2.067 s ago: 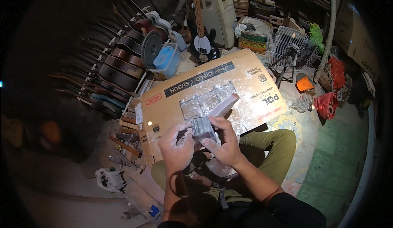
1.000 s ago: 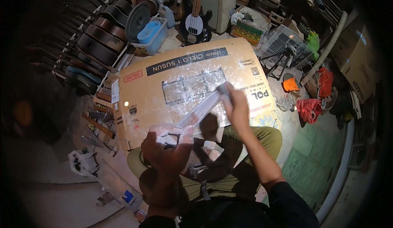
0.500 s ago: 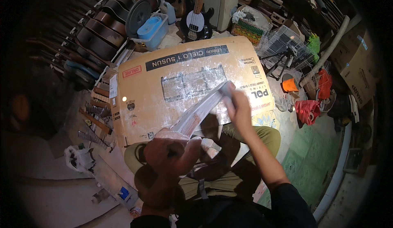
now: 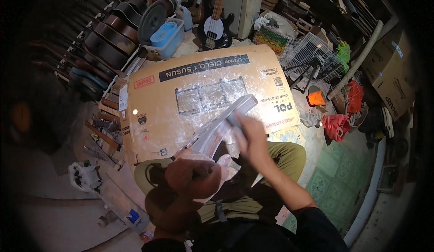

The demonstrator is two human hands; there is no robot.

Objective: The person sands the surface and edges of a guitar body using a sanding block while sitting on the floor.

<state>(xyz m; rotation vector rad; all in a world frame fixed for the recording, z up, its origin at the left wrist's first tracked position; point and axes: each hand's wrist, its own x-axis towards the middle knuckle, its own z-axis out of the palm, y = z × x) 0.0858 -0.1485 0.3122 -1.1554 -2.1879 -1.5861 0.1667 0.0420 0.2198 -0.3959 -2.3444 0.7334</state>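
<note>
A long wooden piece [image 4: 211,133], pale with white dust and looking like a guitar neck, slants up and to the right over my lap. My left hand [image 4: 192,173] is wrapped round its near end, dusted white across the fingers. My right hand [image 4: 253,139], blurred by motion, closes on a small grey pad [image 4: 233,119], perhaps sandpaper, pressed against the piece's side below its far end. Beneath lies a flat cardboard sheet [image 4: 153,102] smeared with white dust.
Guitar bodies [image 4: 106,41] line a rack at the far left. A blue tub [image 4: 169,44] and a black electric bass [image 4: 214,30] stand beyond the cardboard. To the right are a wire cage [image 4: 312,55], an orange cup [image 4: 317,98] and a red bag [image 4: 335,126].
My right hand has slid from the far end down along the wooden piece toward me. The piece has turned a little, showing its far end. My left hand keeps its grip.
</note>
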